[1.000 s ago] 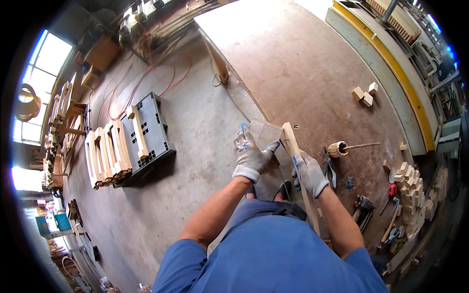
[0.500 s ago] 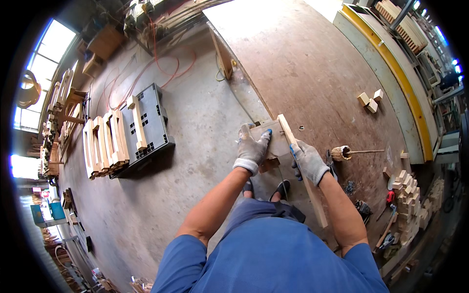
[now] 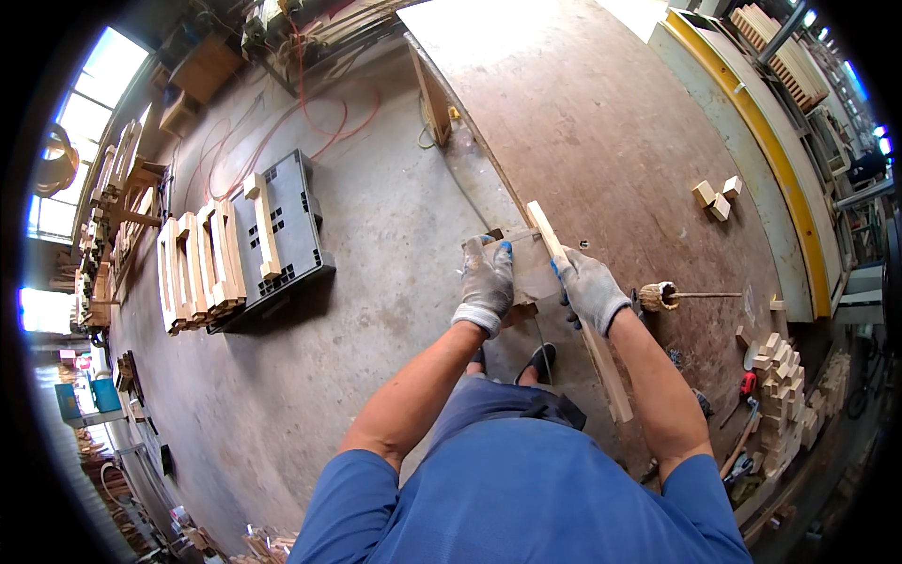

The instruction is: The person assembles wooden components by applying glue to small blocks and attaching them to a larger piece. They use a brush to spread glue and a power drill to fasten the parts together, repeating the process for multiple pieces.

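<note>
A gloved right hand (image 3: 592, 289) grasped a wooden stick (image 3: 609, 376) alongside a flat plate (image 3: 536, 277) at the edge of the bench (image 3: 611, 141); the left hand (image 3: 488, 282) lay on the plate, its grip unclear. Lining-up seemed underway, likely calling for a steady hold next.

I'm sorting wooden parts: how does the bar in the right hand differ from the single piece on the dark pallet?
The held bar is gripped and partly covered by the gloved right hand; the pallet piece lies untouched on the dark pallet. The pallet piece has a block at each end; the held bar shows none here. Both are long, pale wood.
</note>
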### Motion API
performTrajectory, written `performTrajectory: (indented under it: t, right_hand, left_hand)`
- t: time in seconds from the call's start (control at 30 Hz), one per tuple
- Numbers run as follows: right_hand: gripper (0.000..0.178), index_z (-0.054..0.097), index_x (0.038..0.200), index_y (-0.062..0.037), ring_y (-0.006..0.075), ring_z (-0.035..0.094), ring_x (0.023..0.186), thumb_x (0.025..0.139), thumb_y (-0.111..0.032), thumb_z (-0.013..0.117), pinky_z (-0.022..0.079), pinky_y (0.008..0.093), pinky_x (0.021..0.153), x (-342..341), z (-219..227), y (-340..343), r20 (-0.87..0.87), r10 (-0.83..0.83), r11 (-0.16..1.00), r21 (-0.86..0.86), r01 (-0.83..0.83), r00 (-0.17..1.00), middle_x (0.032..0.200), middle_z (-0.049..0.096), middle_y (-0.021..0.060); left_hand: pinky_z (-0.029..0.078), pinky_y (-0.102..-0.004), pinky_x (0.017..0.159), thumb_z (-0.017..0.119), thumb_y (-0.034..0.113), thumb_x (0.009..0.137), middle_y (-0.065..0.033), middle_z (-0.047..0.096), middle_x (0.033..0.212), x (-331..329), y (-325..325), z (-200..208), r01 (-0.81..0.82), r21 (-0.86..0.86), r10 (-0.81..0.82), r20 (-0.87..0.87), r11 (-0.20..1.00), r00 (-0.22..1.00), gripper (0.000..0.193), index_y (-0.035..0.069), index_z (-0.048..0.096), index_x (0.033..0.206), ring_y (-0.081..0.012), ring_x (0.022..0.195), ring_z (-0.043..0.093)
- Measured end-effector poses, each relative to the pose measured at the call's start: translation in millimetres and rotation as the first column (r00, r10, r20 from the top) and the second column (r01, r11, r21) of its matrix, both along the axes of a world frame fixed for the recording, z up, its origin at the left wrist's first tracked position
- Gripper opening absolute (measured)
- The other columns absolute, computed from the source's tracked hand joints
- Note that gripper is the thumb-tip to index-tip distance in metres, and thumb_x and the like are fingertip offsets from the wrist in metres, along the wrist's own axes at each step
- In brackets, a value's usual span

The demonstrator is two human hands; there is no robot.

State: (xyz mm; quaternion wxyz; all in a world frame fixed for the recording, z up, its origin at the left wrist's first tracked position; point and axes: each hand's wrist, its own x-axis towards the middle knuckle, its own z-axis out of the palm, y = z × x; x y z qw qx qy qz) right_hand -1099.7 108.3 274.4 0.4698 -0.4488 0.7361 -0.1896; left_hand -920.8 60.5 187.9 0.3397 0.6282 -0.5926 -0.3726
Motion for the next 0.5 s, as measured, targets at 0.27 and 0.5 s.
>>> performTrajectory:
  t: [0.27,0.5]
  right_hand:
    - [0.051,0.062,0.136,-0.0056,0.0467,0.071,0.096,0.109,-0.044,0.042,0.055,0.0543,0.089,-7.9,-21.8,-0.6,-0.173,0.085,0.991,-0.088,-0.101,0.981,0.1,0.073,0.0288]
    - [0.046,0.058,0.135,-0.0056,0.0518,0.067,0.101,0.11,-0.04,0.04,0.05,0.059,0.094,4.5,-7.7,8.2,-0.298,0.123,0.984,-0.084,-0.155,0.947,0.101,0.071,0.0313]
  left_hand:
    - [0.05,-0.0505,0.091,0.056,0.023,0.108,-0.0279,0.066,0.108,-2.5,-2.9,-14.4,0.027,-0.133,-0.023,0.032,0.991,0.999,0.027,0.001,0.052,0.122,-0.0448,0.1,0.066]
    - [0.051,-0.0514,0.089,0.056,0.022,0.107,-0.0269,0.067,0.108,-2.9,6.1,-5.3,-0.018,-0.071,0.023,0.07,0.997,0.997,0.024,0.002,0.053,0.12,-0.0469,0.102,0.066]
